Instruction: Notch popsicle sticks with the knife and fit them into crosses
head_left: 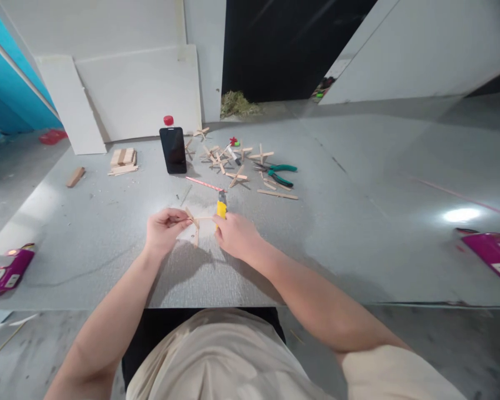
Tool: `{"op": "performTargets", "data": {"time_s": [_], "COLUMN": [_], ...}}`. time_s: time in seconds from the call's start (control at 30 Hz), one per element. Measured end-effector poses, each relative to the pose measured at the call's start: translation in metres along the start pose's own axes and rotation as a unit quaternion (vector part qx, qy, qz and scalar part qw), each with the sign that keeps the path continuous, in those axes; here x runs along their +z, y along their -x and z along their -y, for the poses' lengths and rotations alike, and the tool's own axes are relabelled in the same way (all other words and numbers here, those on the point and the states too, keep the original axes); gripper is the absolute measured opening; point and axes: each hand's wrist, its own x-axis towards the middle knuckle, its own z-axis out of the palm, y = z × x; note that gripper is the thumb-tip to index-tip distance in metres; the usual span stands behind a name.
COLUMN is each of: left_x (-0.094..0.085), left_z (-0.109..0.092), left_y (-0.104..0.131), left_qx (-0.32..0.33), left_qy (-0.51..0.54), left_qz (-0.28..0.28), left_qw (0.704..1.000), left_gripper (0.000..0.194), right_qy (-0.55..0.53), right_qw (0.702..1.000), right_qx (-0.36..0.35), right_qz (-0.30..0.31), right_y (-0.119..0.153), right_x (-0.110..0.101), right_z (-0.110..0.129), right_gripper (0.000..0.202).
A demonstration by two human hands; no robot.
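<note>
near the table's front edge, left hand (pixel 163 226) pinches a stick cross (pixel 195 223) while right hand (pixel 234 233) grips a yellow knife (pixel 221 209); trimming seems underway, next needing a steady cut.

No text, brand, number or sign can be read anywhere in the view. The two magenta devices, one at the left edge of the table (pixel 6 270) and one at the right edge (pixel 489 253), carry small white labels, but the print on them is too small and blurred to make out; the screen of the black phone (pixel 173 150) standing upright at the back of the table is dark and shows nothing
</note>
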Motion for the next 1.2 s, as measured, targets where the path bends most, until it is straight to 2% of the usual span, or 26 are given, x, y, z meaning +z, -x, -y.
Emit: {"op": "performTargets", "data": {"time_s": [0.1, 0.23, 0.33, 0.43, 0.53, 0.63, 0.77, 0.97, 1.2], "left_x": [0.000, 0.002, 0.004, 0.007, 0.009, 0.012, 0.014, 0.015, 0.014], "left_z": [0.002, 0.001, -0.002, -0.007, -0.010, -0.011, -0.009, -0.005, -0.007], "left_y": [0.000, -0.001, 0.001, 0.004, 0.008, 0.010, 0.011, 0.011, 0.007], "left_qx": [0.002, 0.023, 0.057, 0.100, 0.144, 0.177, 0.200, 0.179, 0.073], "left_qy": [-0.014, -0.039, -0.066, -0.097, -0.128, -0.150, -0.161, -0.150, -0.077], "left_qz": [-0.011, -0.024, -0.041, -0.059, -0.067, -0.056, -0.032, 0.002, 0.055], "left_qw": [1.000, 0.999, 0.995, 0.988, 0.979, 0.971, 0.966, 0.972, 0.993], "left_gripper": [0.031, 0.030, 0.028, 0.026, 0.024, 0.024, 0.025, 0.025, 0.026], "right_qy": [-0.005, -0.032, -0.075, -0.145, -0.222, -0.294, -0.367, -0.404, -0.406], "right_qw": [0.999, 0.997, 0.995, 0.986, 0.967, 0.941, 0.911, 0.895, 0.892], "right_qx": [0.042, 0.065, 0.036, -0.037, -0.064, -0.058, -0.083, -0.091, -0.089], "right_qz": [0.008, -0.017, -0.048, -0.069, -0.110, -0.157, -0.171, -0.166, -0.177], "right_y": [0.002, 0.001, 0.001, 0.005, 0.010, 0.008, 0.001, -0.002, -0.003], "right_x": [-0.001, -0.007, -0.011, -0.011, -0.008, -0.006, -0.005, 0.000, 0.006], "right_z": [-0.005, -0.018, -0.016, -0.001, 0.009, 0.006, -0.007, -0.006, -0.005], "right_gripper": [0.030, 0.031, 0.024, 0.016, 0.021, 0.028, 0.032, 0.026, 0.028]}}
